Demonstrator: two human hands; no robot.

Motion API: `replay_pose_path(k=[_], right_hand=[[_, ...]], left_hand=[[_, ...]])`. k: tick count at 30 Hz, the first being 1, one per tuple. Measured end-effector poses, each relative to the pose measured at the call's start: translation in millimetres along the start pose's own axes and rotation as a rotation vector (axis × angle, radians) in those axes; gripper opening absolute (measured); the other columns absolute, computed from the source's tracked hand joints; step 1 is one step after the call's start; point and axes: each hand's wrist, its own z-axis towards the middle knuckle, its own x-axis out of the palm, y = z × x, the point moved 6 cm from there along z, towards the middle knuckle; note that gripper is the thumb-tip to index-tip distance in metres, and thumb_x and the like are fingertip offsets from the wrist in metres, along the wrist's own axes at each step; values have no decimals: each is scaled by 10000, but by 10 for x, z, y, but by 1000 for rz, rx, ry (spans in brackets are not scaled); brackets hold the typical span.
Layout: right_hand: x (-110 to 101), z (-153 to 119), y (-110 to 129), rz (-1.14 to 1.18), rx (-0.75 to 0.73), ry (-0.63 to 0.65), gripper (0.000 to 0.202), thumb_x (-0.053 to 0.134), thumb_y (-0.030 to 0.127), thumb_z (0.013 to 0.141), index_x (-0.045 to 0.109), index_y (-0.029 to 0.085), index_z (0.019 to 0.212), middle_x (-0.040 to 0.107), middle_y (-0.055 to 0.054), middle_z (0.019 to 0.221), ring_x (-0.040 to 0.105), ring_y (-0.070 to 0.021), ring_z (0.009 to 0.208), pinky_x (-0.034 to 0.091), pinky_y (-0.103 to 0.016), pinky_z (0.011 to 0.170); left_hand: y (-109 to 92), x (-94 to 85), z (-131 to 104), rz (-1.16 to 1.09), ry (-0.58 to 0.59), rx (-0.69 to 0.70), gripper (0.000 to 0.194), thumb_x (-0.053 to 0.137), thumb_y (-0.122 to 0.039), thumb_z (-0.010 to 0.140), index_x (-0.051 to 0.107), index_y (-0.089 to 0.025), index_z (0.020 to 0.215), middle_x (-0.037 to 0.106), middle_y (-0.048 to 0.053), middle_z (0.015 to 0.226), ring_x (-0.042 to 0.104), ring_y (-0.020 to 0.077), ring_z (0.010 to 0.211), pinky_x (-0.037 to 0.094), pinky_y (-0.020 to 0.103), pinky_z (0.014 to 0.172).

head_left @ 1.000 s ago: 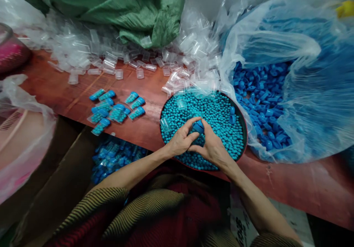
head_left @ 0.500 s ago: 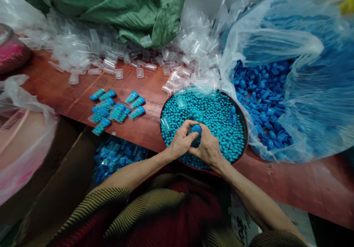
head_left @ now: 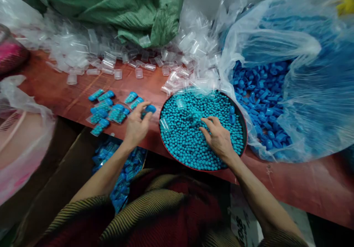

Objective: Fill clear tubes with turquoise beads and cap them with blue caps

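My left hand (head_left: 137,126) is closed on a small clear container with a blue cap (head_left: 150,109), beside the finished-looking group of bead-filled, blue-capped containers (head_left: 116,112) on the red table. My right hand (head_left: 218,136) is over the round tray (head_left: 245,143) of turquoise beads (head_left: 182,143), thumb and fingers apart with nothing visible between them. A blue cap (head_left: 232,118) and a clear empty container (head_left: 164,125) lie on the beads.
Clear empty containers (head_left: 193,48) are heaped along the back, under a green sack (head_left: 110,11). An open plastic bag (head_left: 301,44) on the right holds loose blue caps (head_left: 260,92). Below the table edge lie more blue-capped containers (head_left: 121,180); a plastic-lined pink basket (head_left: 16,143) stands left.
My hands have parted. The left one has carried the capped container leftward off the tray, while the right has let go and stays above the beads.
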Motion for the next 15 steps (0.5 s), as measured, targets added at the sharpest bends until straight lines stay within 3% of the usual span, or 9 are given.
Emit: replay_pose_path(k=[3, 6, 8, 10, 13, 15], right_hand=[[95, 93, -23, -66, -85, 7, 268, 486, 282, 911, 594, 209, 1145, 594, -103, 1120, 620, -203, 858, 489, -283, 642], [175, 145, 0, -104, -142, 28, 202, 509, 261, 897, 607, 191, 1060, 612, -105, 1059, 603, -221, 885, 480, -301, 701], [193, 154, -24, -84, -138, 36, 157, 521, 268, 891, 604, 179, 991, 622, -104, 991, 597, -226, 864, 469, -307, 704], [188, 149, -80, -16, -118, 28, 135, 529, 290, 889, 591, 179, 936, 620, -92, 921, 591, -224, 840, 459, -308, 701], [183, 126, -189, 171, -64, 1, 134, 542, 321, 884, 573, 191, 896, 614, -61, 853, 585, -197, 769, 456, -300, 690], [205, 102, -247, 307, -10, -6, 130, 553, 326, 876, 571, 197, 878, 620, -43, 831, 581, -176, 718, 459, -291, 674]], left_hand=[[192, -262, 108, 308, -154, 8, 396, 516, -243, 815, 545, -169, 1203, 613, 80, 1065, 567, 230, 996, 421, 397, 940], [125, -236, 46, 441, -232, 85, 380, 490, -255, 856, 545, -159, 1219, 603, 112, 1085, 541, 264, 1068, 408, 423, 956], [-54, -12, -62, 395, -162, 194, 327, 436, -242, 897, 558, -159, 1189, 618, 105, 1061, 562, 237, 1027, 436, 386, 926], [-268, 369, -183, 299, 60, 290, 304, 407, -222, 916, 558, -158, 1172, 628, 90, 1061, 592, 196, 956, 471, 330, 877], [-492, 939, -311, 292, 363, 281, 363, 450, -234, 906, 504, -152, 1255, 606, 103, 1090, 603, 206, 963, 495, 317, 838], [-559, 1221, -329, 311, 494, 243, 408, 466, -230, 897, 464, -162, 1299, 589, 105, 1127, 608, 216, 966, 502, 326, 830]])
